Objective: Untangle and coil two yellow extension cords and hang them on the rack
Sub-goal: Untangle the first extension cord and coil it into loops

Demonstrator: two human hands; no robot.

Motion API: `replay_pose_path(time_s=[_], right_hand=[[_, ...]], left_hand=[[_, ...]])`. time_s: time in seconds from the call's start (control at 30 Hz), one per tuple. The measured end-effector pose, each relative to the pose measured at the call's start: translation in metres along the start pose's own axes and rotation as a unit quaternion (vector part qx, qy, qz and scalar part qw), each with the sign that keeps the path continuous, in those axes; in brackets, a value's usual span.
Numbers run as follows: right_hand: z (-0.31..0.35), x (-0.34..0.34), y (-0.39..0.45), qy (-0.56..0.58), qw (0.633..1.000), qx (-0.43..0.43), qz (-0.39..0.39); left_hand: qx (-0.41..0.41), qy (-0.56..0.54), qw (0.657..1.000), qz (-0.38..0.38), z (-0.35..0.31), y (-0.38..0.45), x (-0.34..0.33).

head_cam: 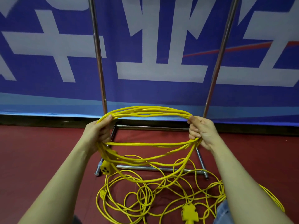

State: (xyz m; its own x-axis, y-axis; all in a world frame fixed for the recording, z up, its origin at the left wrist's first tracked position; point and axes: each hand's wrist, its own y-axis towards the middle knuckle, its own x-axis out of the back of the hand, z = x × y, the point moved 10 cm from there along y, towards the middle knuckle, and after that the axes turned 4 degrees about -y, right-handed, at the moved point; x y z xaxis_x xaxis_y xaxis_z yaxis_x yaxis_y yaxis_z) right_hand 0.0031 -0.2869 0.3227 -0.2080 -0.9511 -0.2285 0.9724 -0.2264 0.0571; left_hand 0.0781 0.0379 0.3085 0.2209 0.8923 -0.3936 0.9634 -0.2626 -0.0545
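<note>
A coiled yellow extension cord (148,111) hangs in several loops between my hands, in front of the rack. My left hand (98,130) grips the coil's left side. My right hand (200,130) grips its right side. The coil's yellow socket end (106,168) dangles below my left wrist. A second yellow cord (150,198) lies tangled on the red floor beneath, with a yellow multi-outlet head (190,213) near the bottom edge. The metal rack (98,62) stands straight ahead; its two uprights rise out of view and its top bar is hidden.
The rack's base frame (150,127) rests on the red floor (32,151), partly under the loose cord. A blue banner with large white characters (161,70) covers the wall right behind the rack. A bit of denim (224,212) shows at the bottom right.
</note>
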Motion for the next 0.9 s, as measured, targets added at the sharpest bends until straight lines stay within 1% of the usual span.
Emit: replay_pose_path(time_s=[0.1,0.2,0.3,0.37,0.43,0.5,0.57,0.6,0.67,0.73,0.8,0.83,0.87,0.9], right_hand=[[0.006,0.015,0.003,-0.071,0.993,0.027,-0.087],[0.005,0.026,0.003,-0.093,0.987,0.037,-0.124],[-0.003,0.035,0.002,-0.11,0.984,0.036,-0.135],[-0.011,0.037,0.003,-0.143,0.979,0.035,-0.14],[-0.02,0.036,0.006,-0.193,0.971,0.028,-0.137],[-0.029,0.028,0.007,-0.244,0.963,0.031,-0.11],[-0.033,0.025,0.008,-0.316,0.942,0.053,-0.1],[-0.035,0.027,0.009,-0.333,0.936,0.05,-0.106],[-0.04,0.032,0.009,-0.319,0.94,0.033,-0.12],[-0.038,0.034,0.008,-0.322,0.936,0.038,-0.136],[-0.041,0.034,0.008,-0.322,0.935,0.017,-0.145],[-0.045,0.033,0.008,-0.305,0.941,-0.003,-0.144],[-0.05,0.031,0.008,-0.263,0.954,-0.026,-0.14],[-0.053,0.026,0.009,-0.19,0.972,-0.05,-0.131]], left_hand=[[0.003,0.022,0.999,0.038,0.0,-0.002,-0.009],[0.015,0.03,0.995,0.09,0.0,-0.005,-0.018],[0.027,0.04,0.992,0.12,0.005,-0.014,-0.031],[0.027,0.004,0.991,0.13,0.005,-0.017,-0.042],[0.021,-0.048,0.988,0.146,0.0,-0.015,-0.052],[0.015,-0.094,0.983,0.159,-0.007,-0.012,-0.058],[0.003,-0.113,0.98,0.164,-0.015,-0.011,-0.062],[-0.003,-0.119,0.979,0.164,-0.017,-0.012,-0.063],[-0.006,-0.126,0.978,0.165,-0.019,-0.013,-0.066],[0.002,-0.123,0.98,0.159,-0.017,-0.011,-0.068],[0.013,-0.119,0.982,0.15,-0.013,-0.009,-0.068],[0.02,-0.117,0.983,0.141,-0.01,-0.009,-0.068],[0.026,-0.114,0.984,0.132,-0.006,-0.009,-0.068],[0.034,-0.108,0.986,0.12,-0.002,-0.01,-0.068]])
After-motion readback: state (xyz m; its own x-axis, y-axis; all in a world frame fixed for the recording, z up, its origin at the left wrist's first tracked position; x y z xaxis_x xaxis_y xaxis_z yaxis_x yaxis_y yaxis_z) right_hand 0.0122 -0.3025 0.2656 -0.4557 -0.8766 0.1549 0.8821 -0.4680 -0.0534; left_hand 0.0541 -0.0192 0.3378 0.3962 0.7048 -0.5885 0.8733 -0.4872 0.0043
